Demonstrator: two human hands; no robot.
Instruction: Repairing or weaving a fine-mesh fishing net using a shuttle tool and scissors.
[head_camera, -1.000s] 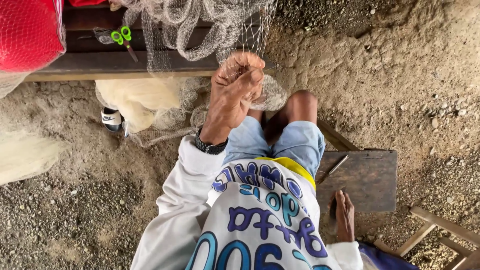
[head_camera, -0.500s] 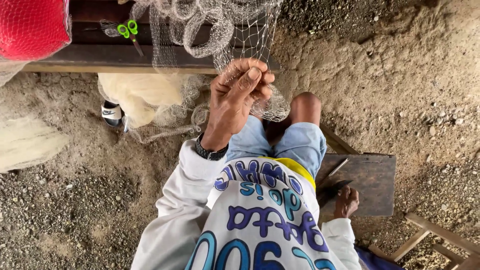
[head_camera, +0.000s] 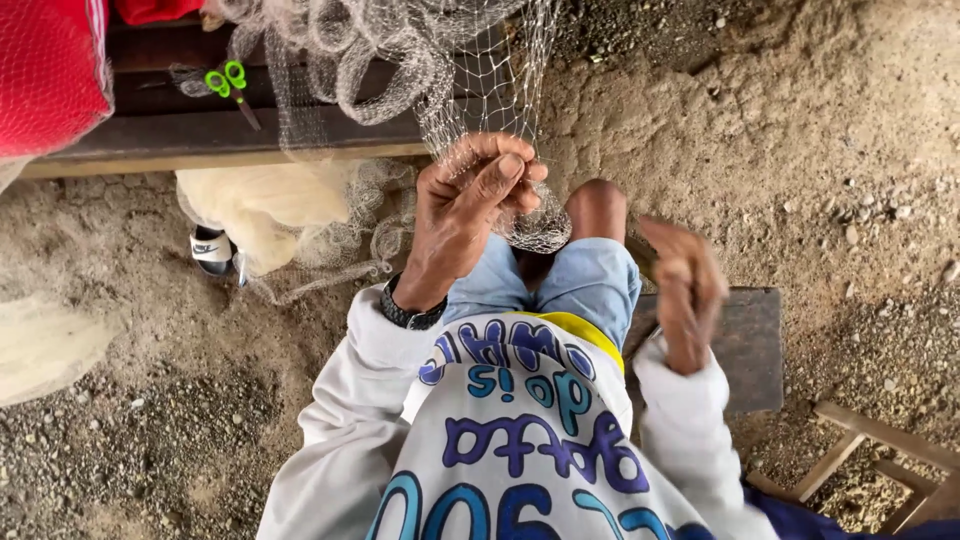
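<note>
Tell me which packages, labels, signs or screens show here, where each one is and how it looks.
No packages, signs or screens show.
White long-sleeved shirt: bottom centre, on the person; large rounded blue and purple lettering.
Black-and-white shoe: left, on the dirt beside the pale heap of netting; small dark logo mark.
Black wristwatch: on the left wrist; its face is hidden.

left hand (head_camera: 470, 205) raised, fingers pinched shut; right hand (head_camera: 685, 290) lifted (blurred), fingers loosely curled.
</note>
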